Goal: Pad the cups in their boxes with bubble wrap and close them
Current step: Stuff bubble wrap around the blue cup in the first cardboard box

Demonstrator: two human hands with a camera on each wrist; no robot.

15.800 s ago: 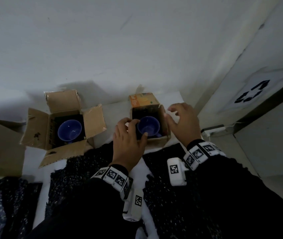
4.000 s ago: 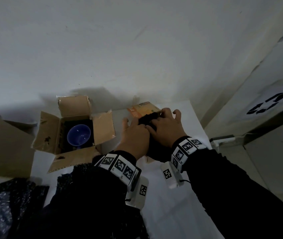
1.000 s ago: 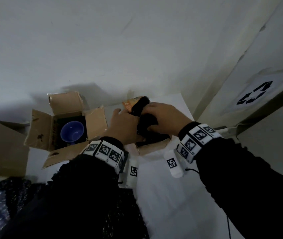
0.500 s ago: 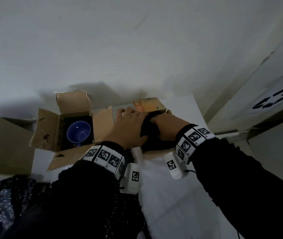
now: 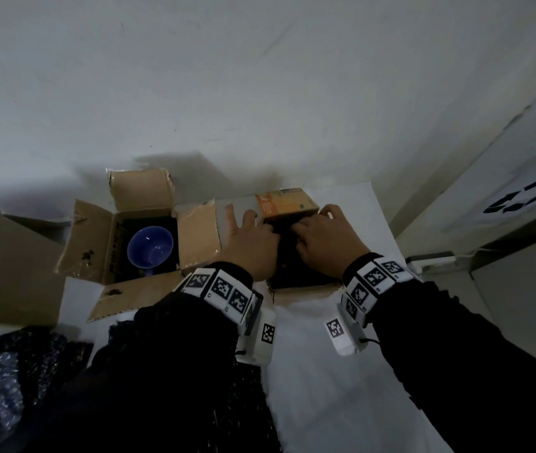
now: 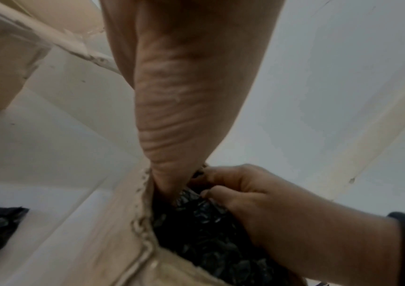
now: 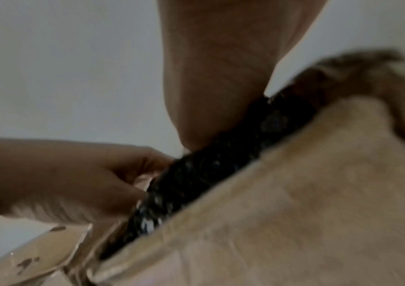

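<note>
A small cardboard box [image 5: 302,287] with an orange flap [image 5: 284,202] stands at the back of the white table [image 5: 341,403]. It is stuffed with black bubble wrap [image 5: 287,256], and its cup is hidden underneath. My left hand [image 5: 253,243] digs its thumb and front fingers into the wrap at the box's left wall [image 6: 123,232], with two fingers spread outside. My right hand [image 5: 322,243] has curled fingers dug into the bubble wrap [image 6: 208,232]. To the left, a second box [image 5: 96,243] stands open with a blue cup [image 5: 150,251] uncovered inside.
Loose black bubble wrap sheets [image 5: 5,380] lie at the near left. A bigger cardboard box [image 5: 15,273] stands at the far left. The wall is close behind the boxes. Past the table's right edge lies a white power strip [image 5: 430,259].
A second ago my right hand held the bunched wrap above the small box. Both hands have pushed it down, and it now sits low inside the box.
</note>
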